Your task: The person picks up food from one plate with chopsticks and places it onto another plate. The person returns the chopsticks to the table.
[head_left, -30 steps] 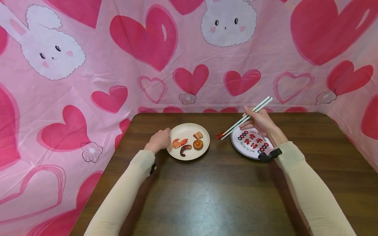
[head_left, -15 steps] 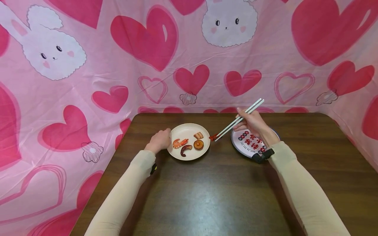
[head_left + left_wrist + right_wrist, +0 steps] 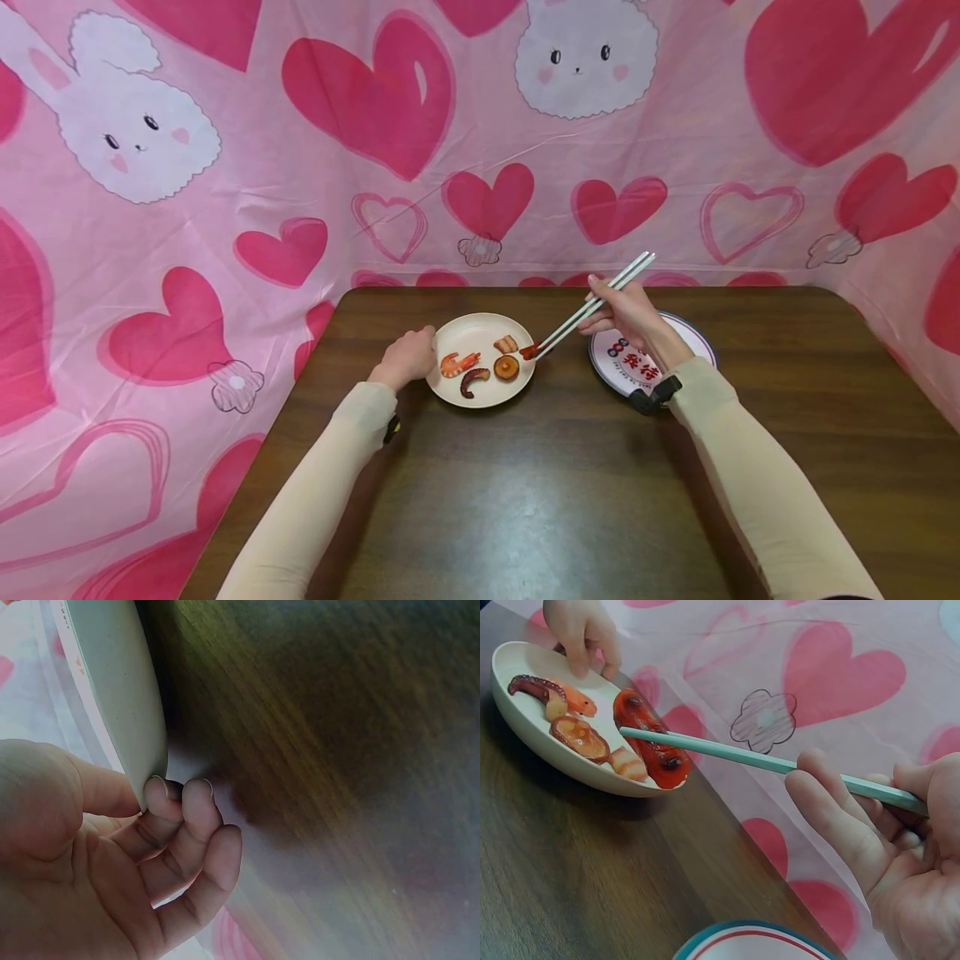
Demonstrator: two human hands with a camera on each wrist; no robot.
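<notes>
My left hand pinches the left rim of a cream plate between thumb and curled fingers. That plate carries a shrimp, a dark octopus tentacle, a brown mushroom cap and a striped meat slice. Pale green chopsticks are gripped in my right hand. At their tips is a glossy red, oblong food piece with charred spots, held over the plate's right rim. Whether it touches the plate, I cannot tell.
Beneath my right hand lies a white plate with a blue rim and red characters, partly hidden by the wrist. Both plates are on a dark wooden table. Pink cloth with hearts and rabbits hangs behind and at the sides.
My right hand has moved left, carrying the red food piece on the chopsticks from between the plates to the cream plate's right rim. The left hand has stayed at the rim.
</notes>
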